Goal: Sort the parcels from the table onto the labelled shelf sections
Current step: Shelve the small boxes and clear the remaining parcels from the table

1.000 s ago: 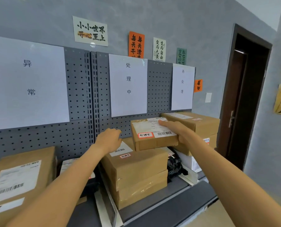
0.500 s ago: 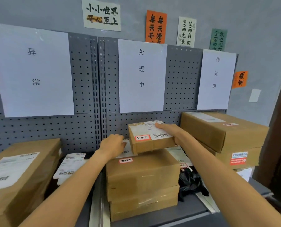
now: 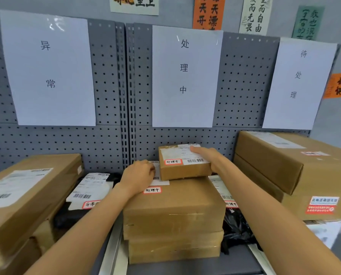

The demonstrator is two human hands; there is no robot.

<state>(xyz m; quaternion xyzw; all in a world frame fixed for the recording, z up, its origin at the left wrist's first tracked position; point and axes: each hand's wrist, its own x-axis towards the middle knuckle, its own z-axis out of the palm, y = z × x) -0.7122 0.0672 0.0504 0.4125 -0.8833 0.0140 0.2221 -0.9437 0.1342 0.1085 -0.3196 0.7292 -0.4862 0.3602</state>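
A small brown parcel (image 3: pixel 183 165) with a white label and a red-bordered sticker sits on top of a stack of larger brown parcels (image 3: pixel 173 213) in the middle shelf section, under the middle paper sign (image 3: pixel 185 76). My right hand (image 3: pixel 207 157) holds the small parcel at its right top corner, fingers lying over the label. My left hand (image 3: pixel 138 175) rests on the top of the stack just left of the small parcel, fingers loosely bent, holding nothing.
The grey pegboard back (image 3: pixel 110 135) carries a left sign (image 3: pixel 46 70) and a right sign (image 3: pixel 298 84). Big boxes (image 3: pixel 26 195) and black bags (image 3: pixel 90 191) fill the left section. Large stacked boxes (image 3: pixel 294 165) crowd the right.
My right hand has lowered the small parcel onto the middle stack. My left hand moved up beside it. The view has come closer to the shelf.
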